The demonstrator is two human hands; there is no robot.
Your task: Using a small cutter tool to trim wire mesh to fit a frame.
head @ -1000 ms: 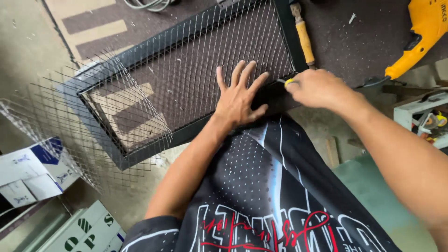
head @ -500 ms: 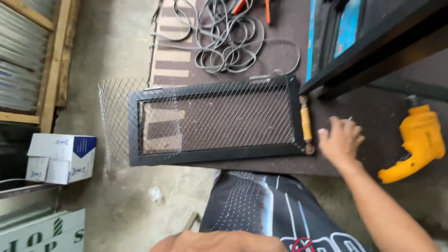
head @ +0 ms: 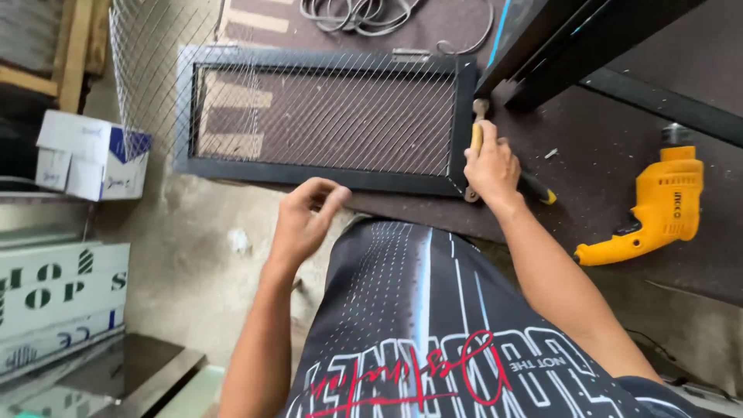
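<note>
Nearest, the left hand (head: 303, 220) hangs free with its grip loosely open, just before the near edge of the black metal frame (head: 325, 176). The right hand (head: 491, 166) has its grip closed around a wooden-handled tool (head: 477, 138) at the right end of the frame. Wire mesh (head: 309, 108) covers the frame. A yellow drill (head: 658, 205) lies right; grey cables (head: 364, 11) lie far.

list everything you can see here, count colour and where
metal frame: 1, black, floor centre
wire mesh: 1 sheet, silver, over the frame, sticking out left
wooden-handled tool: 1, tan, at the frame's right end
power drill: 1, yellow, right
cables: 1 bundle, grey, top
cardboard box: 1, white and blue, left
left hand: open, in the air near the frame's lower edge
right hand: closed on the tool
</note>
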